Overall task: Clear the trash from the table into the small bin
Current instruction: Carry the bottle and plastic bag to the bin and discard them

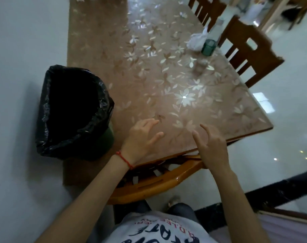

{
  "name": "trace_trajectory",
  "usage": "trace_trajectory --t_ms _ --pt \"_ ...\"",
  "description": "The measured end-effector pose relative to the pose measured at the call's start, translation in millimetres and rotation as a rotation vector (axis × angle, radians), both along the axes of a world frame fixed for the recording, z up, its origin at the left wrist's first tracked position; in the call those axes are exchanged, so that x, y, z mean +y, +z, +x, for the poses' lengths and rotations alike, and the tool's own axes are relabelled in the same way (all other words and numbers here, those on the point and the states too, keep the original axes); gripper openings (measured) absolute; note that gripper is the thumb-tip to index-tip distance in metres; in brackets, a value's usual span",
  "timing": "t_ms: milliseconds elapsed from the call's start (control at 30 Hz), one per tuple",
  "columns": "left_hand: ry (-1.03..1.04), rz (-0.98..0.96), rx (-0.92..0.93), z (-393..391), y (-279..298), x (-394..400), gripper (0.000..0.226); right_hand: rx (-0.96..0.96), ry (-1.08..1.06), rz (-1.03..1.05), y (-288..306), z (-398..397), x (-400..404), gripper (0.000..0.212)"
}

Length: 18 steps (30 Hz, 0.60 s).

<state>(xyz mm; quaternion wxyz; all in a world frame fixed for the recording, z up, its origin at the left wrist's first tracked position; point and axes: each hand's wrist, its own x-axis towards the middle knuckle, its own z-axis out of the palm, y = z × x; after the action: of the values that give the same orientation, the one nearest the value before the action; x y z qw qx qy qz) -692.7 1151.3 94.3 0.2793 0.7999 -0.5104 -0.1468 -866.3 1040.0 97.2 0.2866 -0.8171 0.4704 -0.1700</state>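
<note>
I have both hands low over the near edge of the table (166,88). My left hand (142,135) hovers or rests with fingers spread and relaxed, gripping nothing; my right hand (210,142) is raised beside it, fingers loosely curved and apart, also empty. The small bin (70,111), lined with a black bag, stands at the table's left edge, just beside my left hand.

What trash I can make out lies well apart from me, toward the far right: a crumpled white bag (197,40), a small crumpled scrap (200,65) nearer the middle, and a green container (208,47) touching or just beside the bag. Whether that container is trash, I cannot tell.

The risk I judge here is the long reach: leaning across could sweep the scrap off the right edge by the chair (250,50). The bin's loose liner might also fold inward and catch a drop.
</note>
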Motion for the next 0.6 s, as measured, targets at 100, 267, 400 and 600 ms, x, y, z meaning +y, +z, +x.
trace_trajectory --t_ms 100,267,400,600 --pt "-0.153 0.034 -0.144 -21 -6 -21 0.053 0.023 -0.108 -0.013 -13 -39 -6 0.045" --pt "-0.380 0.032 -0.272 -70 -11 -61 0.045 0.045 -0.294 -0.017 -26 -108 -11 0.047" --pt "-0.534 0.018 -0.338 -114 -13 -92 0.044 0.035 -0.487 0.030 -34 -161 -5 0.047" --pt "-0.727 0.026 -0.317 -174 -21 -130 0.046 0.027 -0.699 0.094 -38 -216 16 0.047"
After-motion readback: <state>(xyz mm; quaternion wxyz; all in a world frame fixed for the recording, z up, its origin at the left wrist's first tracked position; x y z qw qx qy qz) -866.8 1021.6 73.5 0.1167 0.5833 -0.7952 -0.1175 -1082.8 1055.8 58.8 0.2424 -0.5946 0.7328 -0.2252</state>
